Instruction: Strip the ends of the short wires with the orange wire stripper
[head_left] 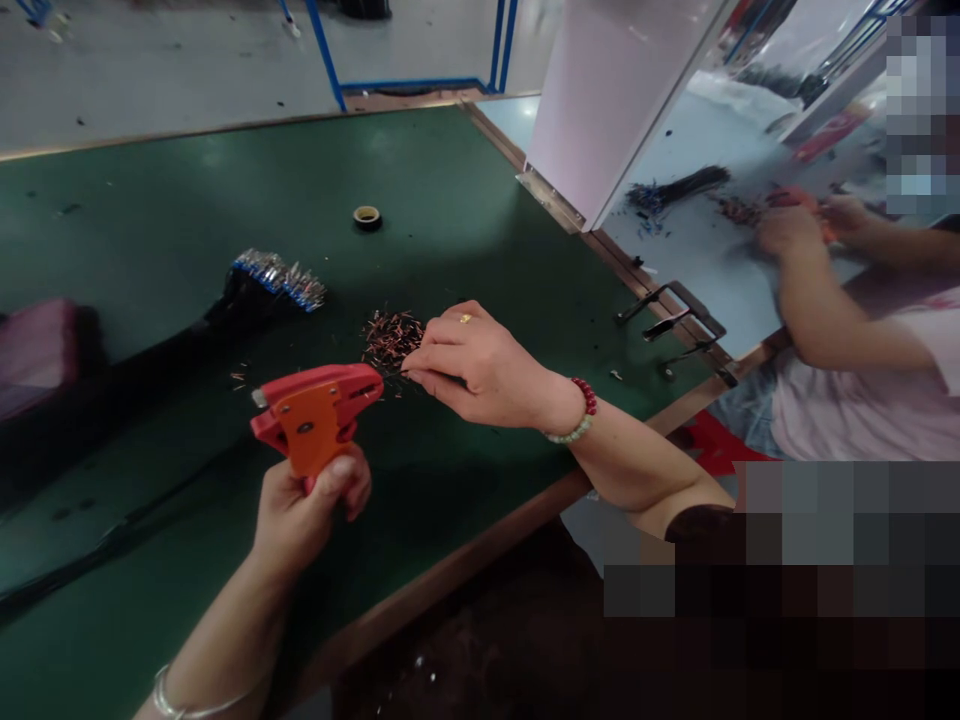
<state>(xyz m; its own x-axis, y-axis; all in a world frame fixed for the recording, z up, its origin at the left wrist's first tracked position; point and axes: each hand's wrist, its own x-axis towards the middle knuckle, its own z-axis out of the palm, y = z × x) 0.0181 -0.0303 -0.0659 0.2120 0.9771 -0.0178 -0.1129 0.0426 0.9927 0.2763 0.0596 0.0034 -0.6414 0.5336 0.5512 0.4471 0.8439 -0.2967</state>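
Observation:
My left hand point(311, 500) is wrapped round the handle of a red and orange wire stripper point(319, 405), its head raised over the green table point(465, 500). Fingers pressed together, my right hand point(480, 365) is at the right edge of a pile of small copper-coloured wire bits point(391, 338). Whatever its fingertips pinch is too small to make out. Behind the stripper, a bundle of black wires point(247, 290) with blue and metal ends lies on the table. A thin black wire strand point(127, 525) runs to the lower left.
A roll of tape point(367, 218) sits farther back. At the right edge is a black metal clamp-like frame point(679, 315), near a white post point(615, 100). Beyond it, another person's hands point(795, 225) hold a red tool over a light table point(675, 240). A pinkish object point(37, 355) is far left.

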